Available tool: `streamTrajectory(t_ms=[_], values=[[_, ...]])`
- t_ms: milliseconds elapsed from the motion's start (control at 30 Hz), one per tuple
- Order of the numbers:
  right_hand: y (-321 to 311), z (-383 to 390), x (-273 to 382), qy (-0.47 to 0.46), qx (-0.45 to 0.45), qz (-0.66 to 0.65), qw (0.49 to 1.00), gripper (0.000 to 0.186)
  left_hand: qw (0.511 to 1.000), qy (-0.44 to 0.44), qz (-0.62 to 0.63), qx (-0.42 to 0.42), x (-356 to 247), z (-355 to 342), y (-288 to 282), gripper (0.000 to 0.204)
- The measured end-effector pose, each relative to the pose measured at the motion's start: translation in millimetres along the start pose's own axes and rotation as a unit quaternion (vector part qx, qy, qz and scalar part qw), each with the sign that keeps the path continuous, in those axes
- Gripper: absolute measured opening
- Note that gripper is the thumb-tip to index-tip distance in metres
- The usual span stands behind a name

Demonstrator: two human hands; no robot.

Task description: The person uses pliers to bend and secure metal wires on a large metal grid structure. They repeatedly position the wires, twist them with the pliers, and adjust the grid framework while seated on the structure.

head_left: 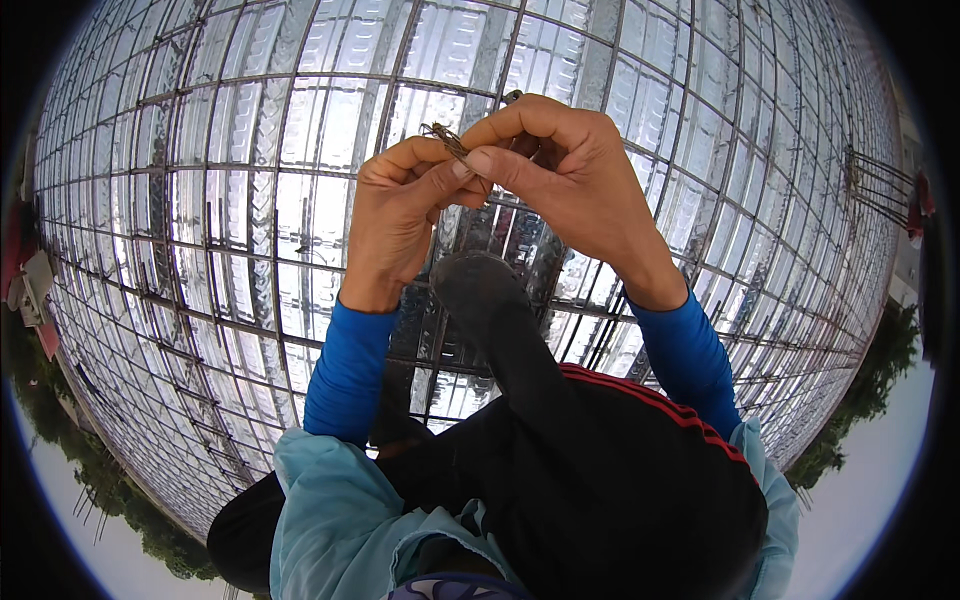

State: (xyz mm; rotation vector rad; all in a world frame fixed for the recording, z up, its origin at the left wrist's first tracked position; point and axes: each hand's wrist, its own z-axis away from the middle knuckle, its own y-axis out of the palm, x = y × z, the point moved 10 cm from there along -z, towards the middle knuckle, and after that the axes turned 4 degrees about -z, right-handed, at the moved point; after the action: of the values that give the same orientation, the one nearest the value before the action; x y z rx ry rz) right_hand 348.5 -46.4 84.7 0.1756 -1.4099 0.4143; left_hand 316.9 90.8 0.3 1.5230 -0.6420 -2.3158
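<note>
Both of my hands are raised in front of me, above a grid of steel rebar (395, 80). Between their fingertips is a small bundle of thin, brownish tie wire (449, 140). My left hand (392, 220) pinches it from the left with thumb and forefinger. From the right, my right hand (590, 180) has its thumb and forefinger closed on the same bundle, the thumb tips nearly touching. A small dark tip (513, 97) shows just behind the right hand's knuckles; what it belongs to is hidden. The right hand's other fingers are curled and partly out of sight.
Shiny ribbed metal decking (240, 130) lies beneath the rebar. My dark boot (480, 285) rests on the grid below my hands. Several rebar ends (880, 190) stick out at the far right, near a person in dark clothing (935, 260). Trees (865, 400) stand beyond the deck's edge.
</note>
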Motion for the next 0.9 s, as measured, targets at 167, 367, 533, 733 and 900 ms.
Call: streamTrajectory(t_ms=[167,367,533,733,900], values=[[2,-11,-28,0.083,0.042,-0.041,0.995,0.022,0.990,0.015,-0.142,-0.016,-18,2,2,0.008],[3,-20,-41,0.115,0.076,-0.106,0.985,0.025,0.984,0.007,-0.177,0.006,-24,6,13,0.007],[14,-15,-45,0.174,0.146,-0.198,0.953,0.024,0.990,-0.016,-0.133,0.048,-21,7,19,0.007],[22,-16,-37,0.172,0.179,-0.288,0.925,0.029,0.988,0.010,-0.138,0.064,-34,12,27,0.008],[26,-16,-33,0.147,0.230,-0.303,0.913,0.029,0.992,-0.008,-0.111,0.066,-39,18,30,0.009]])
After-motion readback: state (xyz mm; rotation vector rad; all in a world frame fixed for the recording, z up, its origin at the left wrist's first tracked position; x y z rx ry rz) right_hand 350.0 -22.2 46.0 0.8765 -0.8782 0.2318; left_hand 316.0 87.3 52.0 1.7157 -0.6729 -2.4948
